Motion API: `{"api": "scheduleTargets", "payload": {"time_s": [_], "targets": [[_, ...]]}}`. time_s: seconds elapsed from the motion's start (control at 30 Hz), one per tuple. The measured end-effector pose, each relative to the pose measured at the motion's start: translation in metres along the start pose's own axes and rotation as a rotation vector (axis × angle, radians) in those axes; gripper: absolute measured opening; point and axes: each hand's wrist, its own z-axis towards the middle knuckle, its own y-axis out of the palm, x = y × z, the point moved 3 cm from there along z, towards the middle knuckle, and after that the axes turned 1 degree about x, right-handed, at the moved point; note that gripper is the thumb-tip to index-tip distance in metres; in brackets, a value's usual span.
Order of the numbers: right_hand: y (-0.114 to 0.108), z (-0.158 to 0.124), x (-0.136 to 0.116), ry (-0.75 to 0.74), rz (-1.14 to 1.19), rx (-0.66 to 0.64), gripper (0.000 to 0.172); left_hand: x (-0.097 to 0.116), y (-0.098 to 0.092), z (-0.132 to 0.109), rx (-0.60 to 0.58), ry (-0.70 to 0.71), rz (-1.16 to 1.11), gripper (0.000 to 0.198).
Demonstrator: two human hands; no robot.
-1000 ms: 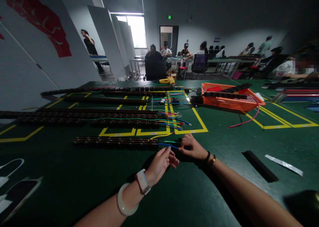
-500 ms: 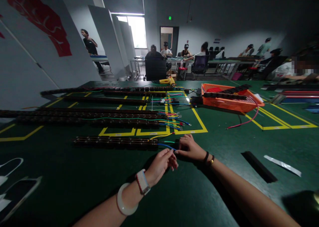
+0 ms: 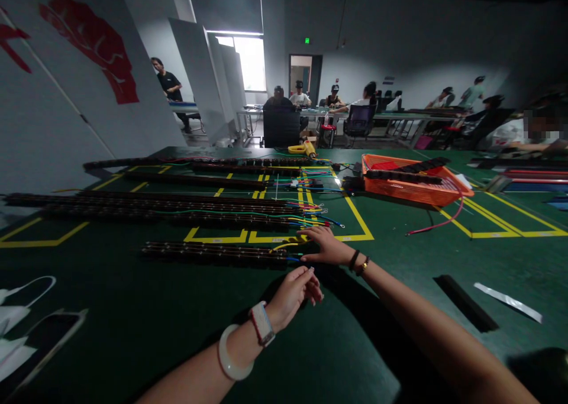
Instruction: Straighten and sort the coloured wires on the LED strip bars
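Note:
My right hand [image 3: 326, 246] reaches forward over the green table [image 3: 133, 321], fingers stretched flat onto the coloured wire ends [image 3: 295, 249] at the right end of the nearest dark strip [image 3: 215, 253]. My left hand [image 3: 295, 291] hovers just behind it, fingers loosely curled, nothing visible in them. Its wrist wears a watch and a pale bangle. Longer dark strips [image 3: 146, 206] with coloured wires [image 3: 313, 217] lie farther back inside yellow tape lines [image 3: 355, 212].
An orange basket [image 3: 415, 182] with black strips stands at the back right, a red wire [image 3: 437, 220] trailing from it. A black bar [image 3: 465, 303] and a white strip [image 3: 508, 301] lie at right. A yellow tool [image 3: 304, 149] sits far back. Several people sit at distant tables.
My right hand has slid forward from the blue wire to the strip's wire ends and flattened out. My left hand has let the wire go and stayed back. The view tilted slightly.

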Motion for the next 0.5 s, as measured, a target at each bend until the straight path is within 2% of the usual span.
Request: {"api": "scheduleTargets", "payload": {"time_s": [0.13, 0.33, 0.37, 0.5], "targets": [[0.005, 0.011, 0.001, -0.055, -0.005, -0.150, 0.045, -0.002, -0.001, 0.002, -0.016, 0.002, -0.008, 0.034], [0.009, 0.012, -0.001, -0.103, -0.016, -0.245, 0.021, -0.001, 0.000, 0.001, -0.022, 0.007, -0.024, 0.034], [0.010, 0.013, -0.002, -0.099, -0.016, -0.258, 0.022, -0.001, 0.001, 0.001, -0.022, 0.007, -0.026, 0.034], [0.005, 0.013, -0.013, -0.077, -0.118, -0.183, 0.023, 0.000, 0.000, 0.001, 0.008, 0.008, -0.106, 0.023]]}}
